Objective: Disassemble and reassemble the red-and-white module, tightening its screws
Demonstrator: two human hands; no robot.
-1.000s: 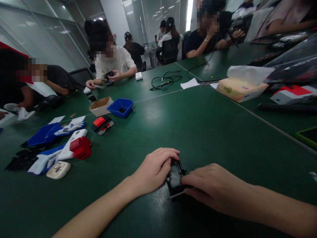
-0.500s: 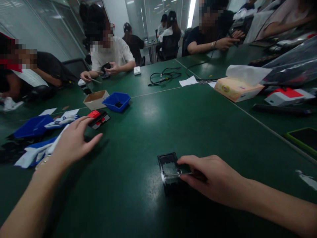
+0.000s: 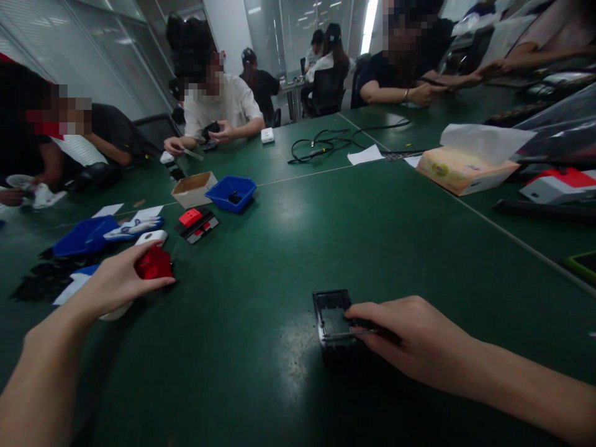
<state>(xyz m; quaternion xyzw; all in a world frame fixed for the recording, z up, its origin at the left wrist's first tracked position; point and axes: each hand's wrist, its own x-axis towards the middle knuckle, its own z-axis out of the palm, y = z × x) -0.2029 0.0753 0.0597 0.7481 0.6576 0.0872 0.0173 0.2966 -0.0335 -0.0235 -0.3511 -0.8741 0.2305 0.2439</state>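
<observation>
My left hand is closed around a boxy red part at the table's left side, fingers above and thumb below. White rounded surfaces show beyond and under that hand; whether they join the red part I cannot tell. My right hand pinches slim metal tweezers, their tips lying across a flat black rectangular frame on the table. The right fingertips are at the frame's right edge. Part of the frame is lost in dark shadow.
Left of centre stand a blue bin with small black parts, a cardboard box and a red-and-black block. Gloves and another blue tray lie further left. A tissue box and cable are beyond. Other people sit around.
My left hand was open and bare; it has moved down and closed on the red part. My right hand still holds the tweezers at the black frame. The view has turned slightly left.
</observation>
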